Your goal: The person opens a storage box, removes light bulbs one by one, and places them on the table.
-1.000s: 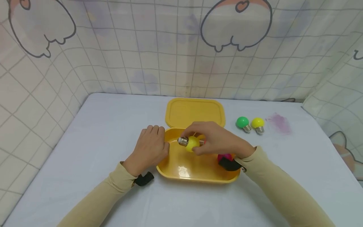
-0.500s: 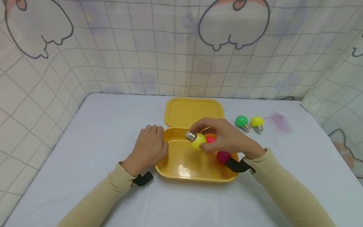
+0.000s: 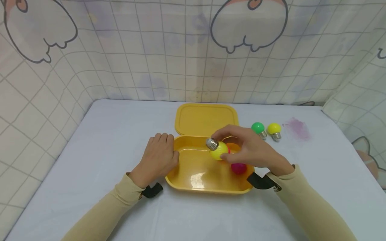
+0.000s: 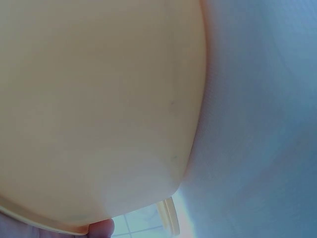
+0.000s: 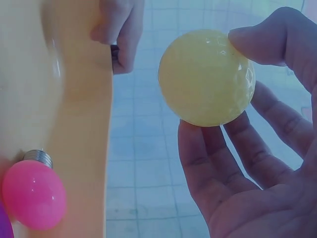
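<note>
My right hand (image 3: pixel 247 145) pinches a yellow light bulb (image 3: pixel 219 151) between thumb and fingertips, above the yellow plastic box (image 3: pixel 196 191). The bulb's metal screw base points up and to the left. In the right wrist view, the round yellow end faces the camera and hides the base. My left hand (image 3: pixel 158 155) grips the box's left rim; in the left wrist view the box's outer wall (image 4: pixel 99 109) fills most of the picture. A magenta bulb (image 3: pixel 239 168) lies in the box's right part. A pink bulb (image 5: pixel 34 193) lies there too, mostly hidden in the head view.
Behind the box lies its flat yellow lid (image 3: pixel 206 118). To the right, a green bulb (image 3: pixel 257 128) and another yellow bulb (image 3: pixel 274 129) lie on the white tabletop (image 3: pixel 120 127). A tile-patterned curtain (image 3: pixel 150 50) hangs around the back and sides.
My right hand has moved to the right with the yellow bulb, whose screw base has tipped upward. The magenta bulb has come into fuller view. My left hand stays on the rim.
</note>
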